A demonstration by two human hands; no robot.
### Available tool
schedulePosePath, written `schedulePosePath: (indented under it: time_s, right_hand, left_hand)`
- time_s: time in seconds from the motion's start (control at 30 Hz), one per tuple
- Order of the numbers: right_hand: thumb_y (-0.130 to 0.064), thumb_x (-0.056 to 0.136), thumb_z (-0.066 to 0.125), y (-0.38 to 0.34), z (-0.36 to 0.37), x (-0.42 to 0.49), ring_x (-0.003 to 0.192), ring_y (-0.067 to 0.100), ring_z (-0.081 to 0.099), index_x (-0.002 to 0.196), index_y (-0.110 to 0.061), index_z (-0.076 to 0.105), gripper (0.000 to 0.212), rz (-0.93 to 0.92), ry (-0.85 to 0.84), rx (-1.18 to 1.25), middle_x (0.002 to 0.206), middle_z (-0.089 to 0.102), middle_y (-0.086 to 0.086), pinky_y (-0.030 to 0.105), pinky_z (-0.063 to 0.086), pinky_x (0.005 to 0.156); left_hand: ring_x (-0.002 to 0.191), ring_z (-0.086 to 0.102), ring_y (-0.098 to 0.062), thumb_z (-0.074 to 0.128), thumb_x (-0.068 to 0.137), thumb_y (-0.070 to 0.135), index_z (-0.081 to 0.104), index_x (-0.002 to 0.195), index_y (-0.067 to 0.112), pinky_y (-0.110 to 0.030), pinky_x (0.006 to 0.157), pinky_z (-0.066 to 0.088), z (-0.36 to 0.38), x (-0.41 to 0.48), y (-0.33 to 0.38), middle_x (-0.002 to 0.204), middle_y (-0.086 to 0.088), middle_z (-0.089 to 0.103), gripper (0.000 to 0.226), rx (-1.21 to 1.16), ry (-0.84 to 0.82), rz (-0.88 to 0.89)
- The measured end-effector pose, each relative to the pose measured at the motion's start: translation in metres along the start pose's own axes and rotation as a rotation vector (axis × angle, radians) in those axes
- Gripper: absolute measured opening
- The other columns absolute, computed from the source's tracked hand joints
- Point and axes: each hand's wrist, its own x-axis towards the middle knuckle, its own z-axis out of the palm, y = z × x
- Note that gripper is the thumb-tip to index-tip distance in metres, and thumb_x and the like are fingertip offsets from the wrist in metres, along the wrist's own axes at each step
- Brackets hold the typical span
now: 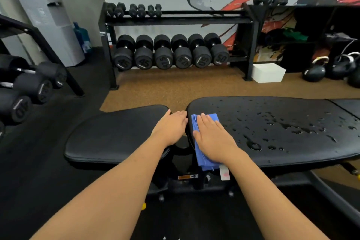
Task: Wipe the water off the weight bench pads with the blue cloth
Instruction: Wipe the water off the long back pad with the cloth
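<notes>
- Clearly, the right hand (pixel 212 140) pressed straight fingers on the folded blue cloth (pixel 203 162) beneath it, gripping nothing, at one end of the long padded surface (pixel 311 154).
- Water (pixel 290 126) beaded to that hand's right, along the surface's long axis, so the sweep likely ran rightward.
- The left hand (pixel 171 128) rested open on the short pad (pixel 116 134), just left of the cloth.

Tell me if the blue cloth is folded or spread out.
Folded: the blue cloth shows stacked layer edges along its left side, under the right hand on the wet black pad.
</notes>
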Motion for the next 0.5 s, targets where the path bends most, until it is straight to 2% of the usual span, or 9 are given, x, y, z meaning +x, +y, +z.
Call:
schedulePosePath:
  time_s: [0.1,0.3,0.37,0.5]
  right_hand:
    - [-0.039,0.108,0.014,0.006,0.000,-0.009,0.153,0.017,-0.007,0.158,-0.010,-0.004,0.061,-0.028,0.007,-0.048,0.166,-0.007,0.004,0.037,0.001,0.125]
    - [-0.037,0.107,0.015,0.027,-0.010,0.099,0.154,0.022,-0.001,0.158,-0.006,0.001,0.061,0.043,-0.014,-0.042,0.167,-0.002,0.009,0.041,0.005,0.124]
    - [-0.037,0.107,0.016,0.028,-0.010,0.098,0.154,0.022,0.002,0.158,-0.006,0.003,0.061,0.034,0.002,-0.030,0.167,0.001,0.011,0.041,0.007,0.124]
    - [-0.037,0.107,0.018,0.022,0.001,0.027,0.154,0.021,0.002,0.158,-0.006,0.005,0.061,-0.013,0.034,-0.012,0.167,0.003,0.009,0.039,0.007,0.124]
  left_hand:
    - [0.138,0.043,-0.014,0.024,0.109,0.025,0.044,0.145,0.012,-0.037,0.124,0.009,0.002,0.000,0.000,0.150,-0.001,0.049,0.043,-0.032,0.031,0.001]
    - [0.117,0.058,-0.018,0.025,0.109,0.025,0.052,0.117,0.014,-0.039,0.124,0.013,0.004,0.002,-0.002,0.120,-0.001,0.065,0.030,-0.021,0.029,-0.024]
    - [0.118,0.057,-0.019,0.025,0.109,0.025,0.052,0.122,0.012,-0.038,0.124,0.011,0.000,0.001,0.000,0.122,-0.003,0.065,0.033,-0.029,0.029,-0.031]
    - [0.133,0.048,-0.018,0.022,0.110,0.026,0.046,0.141,0.010,-0.034,0.123,0.007,-0.004,-0.005,0.006,0.143,-0.004,0.056,0.042,-0.026,0.021,-0.031]
